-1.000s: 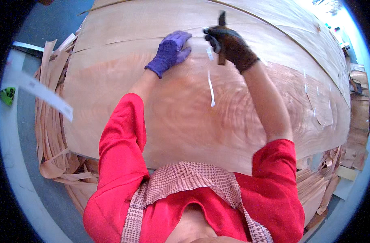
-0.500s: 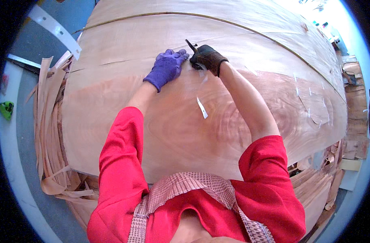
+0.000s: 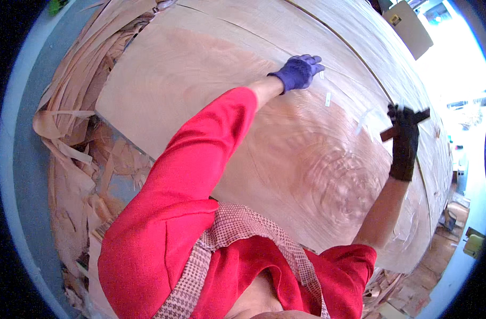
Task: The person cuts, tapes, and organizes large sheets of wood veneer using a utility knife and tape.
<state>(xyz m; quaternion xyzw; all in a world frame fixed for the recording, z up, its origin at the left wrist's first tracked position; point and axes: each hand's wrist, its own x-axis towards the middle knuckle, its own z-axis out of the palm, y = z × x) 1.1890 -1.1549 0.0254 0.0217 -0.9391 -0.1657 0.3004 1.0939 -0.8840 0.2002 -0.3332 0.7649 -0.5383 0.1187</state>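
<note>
My left hand (image 3: 300, 72) wears a purple glove and lies on a wide wood veneer sheet (image 3: 200, 74), its fingers stretched toward a seam. Beside its fingertips sits a small white tape piece (image 3: 327, 99). Off to the right, my right hand (image 3: 405, 146) in a black glove is closed around a dark, bar-shaped tool (image 3: 422, 115). A brownish end of that tool sticks out on the left side of the fist. Its exact kind is not clear. The right hand is over the veneer, near a long thin rod (image 3: 360, 59); whether it touches the sheet I cannot tell.
Torn veneer strips (image 3: 75, 133) hang and heap along the left edge of the stack. More scraps (image 3: 384, 287) lie at the lower right. A beige panel-like object (image 3: 408, 29) stands at the far right. The thin rod curves across the far part of the sheets.
The view has turned to the right. My right hand has moved away from the left one, off to the right with the tool. The left hand remains on the veneer, fingers stretched.
</note>
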